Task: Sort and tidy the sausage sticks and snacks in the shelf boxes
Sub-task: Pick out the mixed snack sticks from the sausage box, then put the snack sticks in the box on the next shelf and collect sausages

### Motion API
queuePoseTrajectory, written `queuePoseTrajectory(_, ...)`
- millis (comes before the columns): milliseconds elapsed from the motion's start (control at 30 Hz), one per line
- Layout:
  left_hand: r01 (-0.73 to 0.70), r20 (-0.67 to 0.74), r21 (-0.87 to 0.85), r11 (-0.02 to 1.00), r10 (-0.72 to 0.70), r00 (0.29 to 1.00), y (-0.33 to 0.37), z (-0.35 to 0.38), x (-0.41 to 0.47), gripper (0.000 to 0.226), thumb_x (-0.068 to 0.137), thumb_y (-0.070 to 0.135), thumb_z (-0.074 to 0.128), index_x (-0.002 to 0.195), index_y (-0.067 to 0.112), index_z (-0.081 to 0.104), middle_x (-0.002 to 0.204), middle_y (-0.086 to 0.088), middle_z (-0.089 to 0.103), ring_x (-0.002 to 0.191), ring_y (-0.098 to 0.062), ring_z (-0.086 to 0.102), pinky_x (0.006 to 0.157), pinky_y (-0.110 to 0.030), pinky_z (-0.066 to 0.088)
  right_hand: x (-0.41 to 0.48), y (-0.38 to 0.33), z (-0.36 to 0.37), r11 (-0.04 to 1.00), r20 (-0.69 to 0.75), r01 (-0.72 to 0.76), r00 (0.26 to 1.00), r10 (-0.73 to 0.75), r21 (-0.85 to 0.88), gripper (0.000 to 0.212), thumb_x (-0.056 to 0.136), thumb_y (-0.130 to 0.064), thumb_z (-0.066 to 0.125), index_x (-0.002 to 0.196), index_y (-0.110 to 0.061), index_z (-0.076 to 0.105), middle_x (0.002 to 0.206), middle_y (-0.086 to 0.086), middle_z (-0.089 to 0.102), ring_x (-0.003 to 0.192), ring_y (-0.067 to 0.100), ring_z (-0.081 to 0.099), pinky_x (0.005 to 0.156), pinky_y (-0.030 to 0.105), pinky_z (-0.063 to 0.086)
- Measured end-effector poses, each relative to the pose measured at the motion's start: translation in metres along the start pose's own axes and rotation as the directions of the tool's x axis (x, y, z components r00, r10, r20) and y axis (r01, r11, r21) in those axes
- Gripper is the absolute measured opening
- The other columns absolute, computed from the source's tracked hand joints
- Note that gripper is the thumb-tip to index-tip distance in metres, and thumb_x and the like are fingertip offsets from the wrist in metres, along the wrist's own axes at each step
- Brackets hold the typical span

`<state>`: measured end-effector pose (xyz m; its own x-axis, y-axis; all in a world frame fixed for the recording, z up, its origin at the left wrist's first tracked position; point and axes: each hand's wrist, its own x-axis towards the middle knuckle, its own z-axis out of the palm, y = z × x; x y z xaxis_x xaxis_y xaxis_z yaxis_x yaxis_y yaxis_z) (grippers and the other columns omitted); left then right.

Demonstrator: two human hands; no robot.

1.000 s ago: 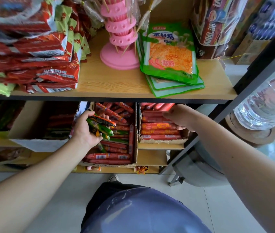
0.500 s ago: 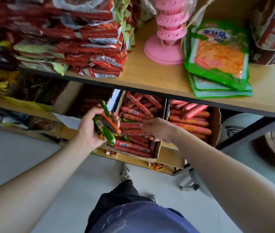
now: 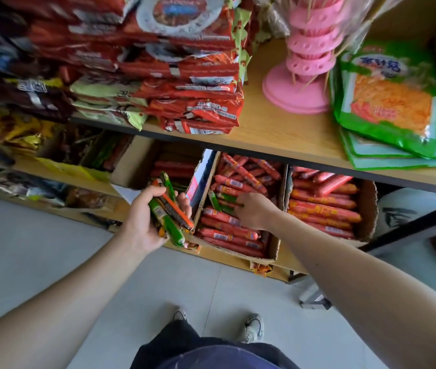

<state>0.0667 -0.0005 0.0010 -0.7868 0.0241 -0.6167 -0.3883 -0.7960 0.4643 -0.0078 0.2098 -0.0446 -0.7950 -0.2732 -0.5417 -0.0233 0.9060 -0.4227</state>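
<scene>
1. Left hand closed around a bundle of green and orange sausage sticks, held in front of the lower shelf, just left of the middle box.
2. Right hand is inside the middle box, fingers bent down onto loose green sticks lying on red sausage sticks; cannot tell if it grips.
3. Right box holds more red sticks.
4. Upper shelf: red snack packs, pink stand, green bags.

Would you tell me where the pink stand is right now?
In the head view, the pink stand sits on the upper shelf, right of centre, between the red snack packs and the green packets.
</scene>
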Motion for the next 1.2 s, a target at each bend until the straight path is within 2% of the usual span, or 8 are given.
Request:
queuePoseTrajectory(167, 0.036, 0.091, 0.083, 0.996, -0.044, 0.995, 0.02, -0.011, -0.002, 0.033, 0.077, 0.024, 0.062, 0.103, 0.004, 0.059, 0.098, -0.013, 0.065, 0.092, -0.027, 0.066, 0.085, -0.039, 0.056, 0.011, -0.03, 0.01, 0.978, -0.034, -0.08, 0.996, 0.088, 0.193, 0.032, 0.102, -0.006, 0.041, 0.133, -0.003, 0.048, 0.084, 0.003, 0.052, 0.093, 0.021, 0.054, 0.073, 0.026, 0.048)
queuePoseTrajectory(233, 0.054, 0.113, 0.09, 0.994, -0.064, 0.992, 0.026, -0.018, -0.007, 0.035, 0.079, 0.024, 0.06, 0.108, 0.004, 0.059, 0.104, -0.015, 0.066, 0.098, -0.03, 0.065, 0.089, -0.043, 0.054, 0.014, -0.046, 0.01, 0.812, -0.012, -0.137, 0.985, 0.174, 0.567, 0.019, 0.099, -0.008, 0.046, 0.111, -0.01, 0.061, 0.074, -0.002, 0.045, 0.08, 0.016, 0.05, 0.066, 0.024, 0.043)
queuePoseTrajectory(333, 0.084, 0.133, 0.051, 0.995, -0.09, 0.987, 0.04, -0.033, -0.011, 0.039, 0.081, 0.023, 0.059, 0.114, 0.003, 0.057, 0.108, -0.018, 0.064, 0.099, -0.033, 0.065, 0.093, -0.045, 0.051, 0.01, -0.08, 0.014, 0.819, -0.191, -0.037, 0.966, 0.177, 0.573, 0.016, 0.099, -0.019, 0.051, 0.086, -0.02, 0.06, 0.083, -0.001, 0.058, 0.071, 0.014, 0.054, 0.062, 0.018, 0.045)
queuePoseTrajectory(500, 0.129, 0.139, 0.042, 0.991, -0.133, 0.981, 0.056, -0.054, -0.008, 0.033, 0.087, 0.026, 0.051, 0.107, 0.001, 0.058, 0.092, -0.017, 0.063, 0.087, -0.032, 0.066, 0.087, -0.046, 0.055, -0.012, -0.144, 0.02, 0.655, -0.185, 0.059, 0.975, 0.126, 0.753, 0.043, 0.099, -0.048, 0.052, 0.129, -0.018, 0.057, 0.119, -0.001, 0.06, 0.111, 0.018, 0.054, 0.094, 0.031, 0.04)
queuePoseTrajectory(667, 0.219, 0.146, 0.078, 0.973, -0.229, 0.962, 0.076, -0.076, -0.006, 0.041, 0.082, 0.027, 0.054, 0.113, 0.001, 0.062, 0.1, -0.021, 0.067, 0.096, -0.034, 0.068, 0.084, -0.045, 0.055, -0.021, -0.191, 0.03, 0.694, -0.156, 0.009, 0.976, 0.15, 0.72, 0.051, 0.101, -0.054, 0.042, 0.133, -0.015, 0.055, 0.126, 0.005, 0.058, 0.105, 0.019, 0.054, 0.092, 0.03, 0.041)
queuePoseTrajectory(967, 0.281, 0.216, 0.189, 0.941, -0.319, 0.923, 0.126, -0.115, -0.007, 0.046, 0.086, 0.024, 0.052, 0.121, -0.004, 0.062, 0.112, -0.026, 0.066, 0.097, -0.037, 0.068, 0.078, -0.045, 0.058, 0.002, -0.252, 0.059, 0.632, -0.026, -0.054, 0.993, 0.117, 0.773, 0.035, 0.094, -0.044, 0.063, 0.09, -0.01, 0.07, 0.066, 0.002, 0.066, 0.051, 0.017, 0.059, 0.054, 0.024, 0.048)
queuePoseTrajectory(1100, 0.286, 0.241, 0.163, 0.944, -0.319, 0.917, 0.148, -0.128, -0.007, 0.039, 0.086, 0.023, 0.057, 0.113, -0.005, 0.062, 0.098, -0.023, 0.067, 0.085, -0.032, 0.065, 0.079, -0.041, 0.055, 0.021, -0.267, 0.066, 0.638, -0.005, -0.005, 1.0, 0.014, 0.77, 0.046, 0.088, -0.047, 0.07, 0.099, -0.002, 0.069, 0.069, 0.01, 0.07, 0.053, 0.02, 0.06, 0.064, 0.037, 0.056)
queuePoseTrajectory(1200, 0.303, 0.288, 0.191, 0.933, -0.349, 0.892, 0.164, -0.136, -0.005, 0.034, 0.085, 0.026, 0.066, 0.104, -0.003, 0.065, 0.09, -0.015, 0.063, 0.077, -0.025, 0.058, 0.076, -0.034, 0.049, 0.041, -0.276, 0.063, 0.658, 0.026, 0.025, 0.997, -0.068, 0.753, 0.04, 0.085, -0.041, 0.075, 0.107, -0.008, 0.07, 0.102, 0.018, 0.074, 0.081, 0.023, 0.066, 0.09, 0.043, 0.055)
